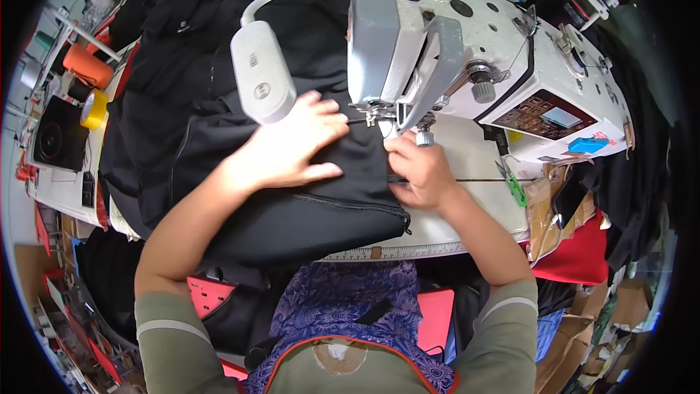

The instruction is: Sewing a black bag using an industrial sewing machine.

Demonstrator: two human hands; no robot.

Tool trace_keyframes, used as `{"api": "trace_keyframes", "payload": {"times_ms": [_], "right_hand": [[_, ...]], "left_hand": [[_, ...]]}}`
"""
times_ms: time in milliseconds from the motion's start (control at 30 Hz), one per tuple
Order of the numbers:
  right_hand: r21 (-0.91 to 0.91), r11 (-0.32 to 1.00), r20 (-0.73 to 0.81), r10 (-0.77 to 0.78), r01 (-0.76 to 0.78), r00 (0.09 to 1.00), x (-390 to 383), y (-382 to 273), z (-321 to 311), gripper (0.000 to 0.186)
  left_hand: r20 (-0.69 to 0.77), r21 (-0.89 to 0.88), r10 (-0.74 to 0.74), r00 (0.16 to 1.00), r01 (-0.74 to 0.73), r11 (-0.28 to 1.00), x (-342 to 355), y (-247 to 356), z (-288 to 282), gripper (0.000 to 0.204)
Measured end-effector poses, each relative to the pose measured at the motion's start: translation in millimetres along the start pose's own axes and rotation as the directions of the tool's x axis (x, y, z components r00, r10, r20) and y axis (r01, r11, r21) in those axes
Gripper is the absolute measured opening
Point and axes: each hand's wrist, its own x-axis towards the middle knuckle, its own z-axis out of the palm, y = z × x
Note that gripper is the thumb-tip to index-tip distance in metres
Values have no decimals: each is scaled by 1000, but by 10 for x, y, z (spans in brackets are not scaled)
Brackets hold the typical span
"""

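Note:
A large piece of black fabric (248, 226) with a zipper (350, 206) near its front edge lies spread over the sewing table. My left hand (295, 142) rests on it with fingers spread, just left of the needle area and partly under a white lamp head (262, 73). At the fabric's right edge, my right hand (421, 171) is closed, its fingertips pinching the cloth close to the presser foot (380, 113). The white sewing machine (459, 51) stands over the cloth, and its foot sits at the fabric's edge between my two hands.
Green-handled snips (512, 184) lie right of my right hand, beside a brown paper piece (543, 208). A measuring tape strip (401, 252) runs along the table's front edge. On the left are a yellow tape roll (94, 109), an orange cylinder (87, 66) and a black speaker (58, 136).

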Motion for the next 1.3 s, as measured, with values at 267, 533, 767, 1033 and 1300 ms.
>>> {"api": "trace_keyframes", "payload": {"times_ms": [267, 533, 767, 1033, 1300], "right_hand": [[227, 964, 669, -51, -138, 741, 10, -671, -20, 70], [894, -392, 237, 5, -216, 972, 342, -1037, 441, 74], [255, 966, 11, 49, -50, 999, 435, -1150, 539, 49], [-279, 888, -41, -391, 365, 920, 595, -1929, 1059, 22], [337, 912, 107, 209, -233, 972, 809, -2016, 1046, 11]], "left_hand": [[432, 51, -671, 603, 726, 686, -793, -96, -988, 73], [-115, 601, -222, 968, 246, 760, 41, -1174, -1696, 39], [143, 150, -647, 749, 629, 763, -367, -470, -1539, 31], [296, 122, -439, 848, 423, 898, -587, 327, -447, 66], [167, 529, -230, 959, 110, 841, -276, 27, -257, 15]]}}
